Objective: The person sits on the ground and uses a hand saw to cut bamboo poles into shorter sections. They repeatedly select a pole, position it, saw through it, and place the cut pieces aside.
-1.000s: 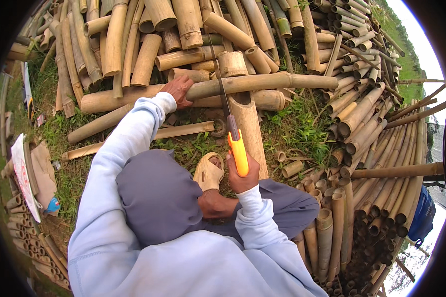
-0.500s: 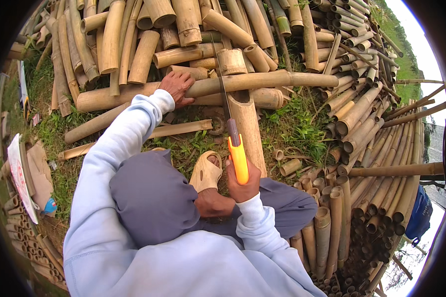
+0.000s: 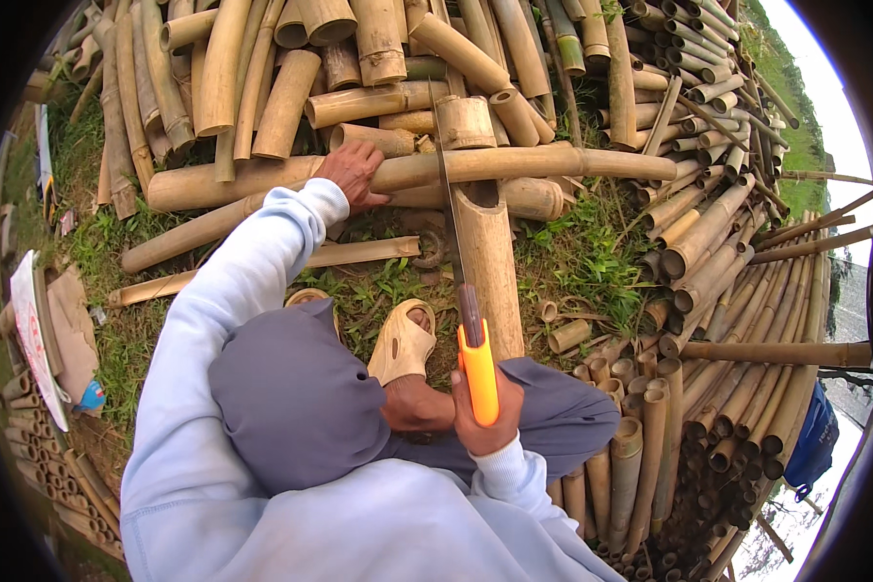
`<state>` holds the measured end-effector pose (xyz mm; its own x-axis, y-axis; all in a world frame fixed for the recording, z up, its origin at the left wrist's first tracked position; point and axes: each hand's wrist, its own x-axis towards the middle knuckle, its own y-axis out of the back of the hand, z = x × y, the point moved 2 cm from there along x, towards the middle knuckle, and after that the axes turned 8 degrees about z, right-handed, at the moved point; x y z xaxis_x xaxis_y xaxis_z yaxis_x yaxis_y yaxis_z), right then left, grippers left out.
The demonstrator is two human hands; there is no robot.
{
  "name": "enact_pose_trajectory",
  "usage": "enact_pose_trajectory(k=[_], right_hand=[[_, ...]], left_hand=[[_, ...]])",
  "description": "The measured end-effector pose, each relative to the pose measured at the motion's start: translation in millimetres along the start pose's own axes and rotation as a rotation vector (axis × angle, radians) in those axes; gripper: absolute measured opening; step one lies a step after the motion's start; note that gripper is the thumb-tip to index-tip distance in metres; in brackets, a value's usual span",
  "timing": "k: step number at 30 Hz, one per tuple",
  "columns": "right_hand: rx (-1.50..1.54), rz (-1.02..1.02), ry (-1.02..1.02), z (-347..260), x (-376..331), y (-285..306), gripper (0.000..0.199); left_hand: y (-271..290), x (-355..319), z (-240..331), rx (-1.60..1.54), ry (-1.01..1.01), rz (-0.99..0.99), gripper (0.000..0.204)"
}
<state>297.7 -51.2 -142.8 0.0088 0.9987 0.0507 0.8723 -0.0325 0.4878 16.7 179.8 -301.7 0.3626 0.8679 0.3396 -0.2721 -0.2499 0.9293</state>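
We've got the long bamboo pole (image 3: 514,165) lying crosswise over a thicker upright-running bamboo log (image 3: 490,267) that serves as a rest, w/ more bamboo piled behind it. The hand saw (image 3: 461,281) sits across the pole, blade (image 3: 448,209) biting at the pole's top edge just right of centre, orange handle (image 3: 479,373) back toward our lap. Our right hand (image 3: 485,417) is wrapped tight round that handle, fingers closed on it. Our left hand (image 3: 354,175) is pressed flat-ish on the pole left of the cut, fingers curled over it, pinning it down.

To cut well, imo: keep the left hand's weight on the pole so it can't roll, keep it clear of the teeth, run long even strokes w/ the blade square to the pole, and ease off near the bottom so the skin doesn't splinter.

Vs half a sec ago: the handle has come back toward us and sits lower, so the blade is drawn further thru the cut. Left hand is in the same spot on the pole; pole hasn't shifted.

Around: sandalled foot (image 3: 403,339) on grass (image 3: 592,262), stacked bamboo lengths (image 3: 669,427) at right.
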Motion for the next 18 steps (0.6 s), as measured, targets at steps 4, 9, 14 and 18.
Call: enact_pose_trajectory(k=[4,9,14,18], right_hand=[[0.028,0.049,-0.068,9.4,8.2,-16.0,0.009],[-0.028,0.014,-0.049,8.0,-29.7,17.1,0.016],[-0.029,-0.035,-0.142,15.5,31.4,-8.5,0.010],[0.131,0.015,-0.137,13.9,57.7,-32.7,0.011]], left_hand=[[-2.8,-9.2,5.6,-0.024,0.158,-0.110,0.054],[0.5,-2.0,-8.7,-0.021,0.145,-0.152,0.053],[0.5,-6.7,11.8,-0.071,0.180,-0.235,0.055],[5.0,-4.0,8.6,-0.061,0.207,-0.252,0.056]])
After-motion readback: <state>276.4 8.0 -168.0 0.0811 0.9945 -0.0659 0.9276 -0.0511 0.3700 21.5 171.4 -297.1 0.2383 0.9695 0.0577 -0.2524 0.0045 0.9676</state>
